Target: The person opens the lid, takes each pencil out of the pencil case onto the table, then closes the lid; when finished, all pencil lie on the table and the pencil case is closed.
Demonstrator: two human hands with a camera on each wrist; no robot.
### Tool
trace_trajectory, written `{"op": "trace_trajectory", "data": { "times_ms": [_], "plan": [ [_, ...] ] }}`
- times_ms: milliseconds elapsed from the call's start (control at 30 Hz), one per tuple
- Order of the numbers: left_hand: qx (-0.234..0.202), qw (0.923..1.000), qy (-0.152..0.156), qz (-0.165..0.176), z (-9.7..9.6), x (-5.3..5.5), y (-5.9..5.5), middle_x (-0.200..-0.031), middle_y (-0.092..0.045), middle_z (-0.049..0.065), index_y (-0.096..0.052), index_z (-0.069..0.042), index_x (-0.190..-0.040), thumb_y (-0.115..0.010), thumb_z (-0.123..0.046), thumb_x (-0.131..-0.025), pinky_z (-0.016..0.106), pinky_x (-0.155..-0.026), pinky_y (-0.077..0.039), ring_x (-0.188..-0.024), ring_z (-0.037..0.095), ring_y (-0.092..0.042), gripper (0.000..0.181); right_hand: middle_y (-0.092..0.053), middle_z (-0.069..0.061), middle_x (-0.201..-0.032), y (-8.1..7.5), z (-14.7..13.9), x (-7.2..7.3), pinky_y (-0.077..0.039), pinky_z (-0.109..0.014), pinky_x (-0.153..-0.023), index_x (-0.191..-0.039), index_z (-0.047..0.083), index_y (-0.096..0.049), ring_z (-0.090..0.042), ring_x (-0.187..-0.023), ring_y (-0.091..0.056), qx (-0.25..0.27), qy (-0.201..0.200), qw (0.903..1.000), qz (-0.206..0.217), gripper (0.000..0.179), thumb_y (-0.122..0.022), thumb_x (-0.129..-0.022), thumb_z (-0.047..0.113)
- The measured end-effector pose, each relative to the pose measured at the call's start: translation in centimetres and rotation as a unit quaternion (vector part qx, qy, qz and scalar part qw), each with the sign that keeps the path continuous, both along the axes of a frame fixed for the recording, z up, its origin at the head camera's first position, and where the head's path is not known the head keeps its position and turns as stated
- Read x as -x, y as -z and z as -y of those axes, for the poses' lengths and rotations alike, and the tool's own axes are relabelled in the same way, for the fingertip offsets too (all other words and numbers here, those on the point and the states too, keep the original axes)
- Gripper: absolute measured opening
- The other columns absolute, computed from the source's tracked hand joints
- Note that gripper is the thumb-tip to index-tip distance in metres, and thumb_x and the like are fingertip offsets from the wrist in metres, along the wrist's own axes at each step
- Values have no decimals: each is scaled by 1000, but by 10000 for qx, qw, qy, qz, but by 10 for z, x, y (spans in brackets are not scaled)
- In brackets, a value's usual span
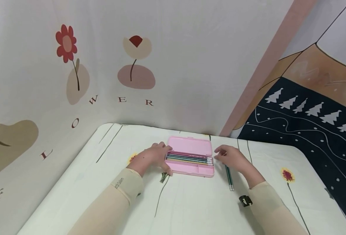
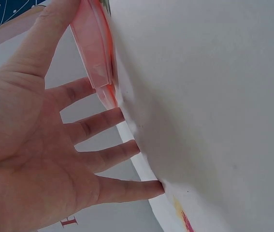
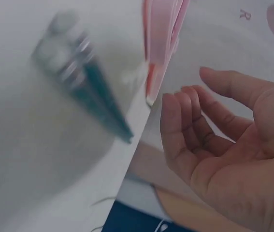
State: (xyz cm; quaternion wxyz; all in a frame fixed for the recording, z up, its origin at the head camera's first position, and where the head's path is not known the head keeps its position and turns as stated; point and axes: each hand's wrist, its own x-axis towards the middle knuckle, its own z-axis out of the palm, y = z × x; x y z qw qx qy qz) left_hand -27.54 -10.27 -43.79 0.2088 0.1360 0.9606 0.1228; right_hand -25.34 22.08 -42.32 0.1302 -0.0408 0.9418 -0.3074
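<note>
An opened pink pencil case lies on the table with its lid folded back to the far side. Several pencils lie side by side in its long compartment, eraser ends toward the right. My left hand spans the case's left end, thumb at the near corner; its spread, straight fingers reach down to the cloth in the left wrist view. Right of the case hovers my right hand, fingers loosely bent around nothing. Two green pencils lie beneath it, eraser ends toward me.
A white tablecloth printed with flowers covers the table. Behind it hangs a pale curtain with flowers and letters, and a dark fabric with white trees hangs at the right. A small black device sits at my right wrist.
</note>
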Motion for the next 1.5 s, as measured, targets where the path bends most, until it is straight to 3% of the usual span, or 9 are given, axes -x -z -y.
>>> {"op": "trace_trajectory", "data": {
  "times_ms": [267, 567, 867, 1033, 1200, 1500],
  "plan": [
    [-18, 10000, -43, 27, -1, 1, 0, -155, -50, 9, -45, -23, -162, -98, -59, -67, 61, -119, -48, -141, 30, -46, 115, -70, -6, -103, 7, 31, 10, -54, -30, -76, -126, 8, -71, -17, -90, -61, 204, -725, 9962, -441, 25, -70, -104, 22],
    [0, 9999, -72, 96, -2, -3, 0, -157, -49, 9, -44, -23, -163, -97, -59, -69, 61, -119, -48, -142, 30, -46, 114, -71, -2, -97, 23, 66, 15, -54, -30, -81, -112, 10, -76, -15, -88, -59, 24, -1156, 9922, -464, 11, -71, -103, 13],
    [2, 10000, 68, 20, 1, -2, -4, -157, -49, 10, -43, -22, -163, -96, -59, -71, 61, -118, -49, -142, 31, -46, 112, -68, -1, -96, 29, 85, 16, -55, -30, -84, -115, 11, -76, -16, -89, -59, -205, -1117, 9929, -352, 18, -77, -100, 19],
    [24, 10000, 93, 25, 1, -1, -5, -159, -48, 11, -43, -22, -163, -95, -60, -72, 62, -119, -47, -144, 33, -45, 112, -69, 0, -96, 29, 88, 17, -55, -30, -84, -110, 14, -78, -16, -88, -59, -143, -1111, 9932, -308, 11, -77, -100, 18],
    [29, 9999, 92, 50, 2, -1, -3, -159, -48, 10, -43, -22, -163, -95, -60, -72, 61, -119, -48, -144, 32, -46, 112, -71, 1, -96, 29, 87, 18, -56, -30, -83, -104, 15, -79, -15, -87, -60, -118, -1233, 9919, -290, 5, -77, -99, 16],
    [18, 9999, 70, 73, 2, -1, -1, -156, -49, 10, -43, -22, -163, -96, -61, -71, 60, -117, -50, -140, 30, -46, 112, -74, 3, -102, 30, 84, 21, -58, -32, -88, -106, 17, -81, -13, -91, -60, -94, -1480, 9887, -219, 8, -74, -101, 15]
  ]
}}
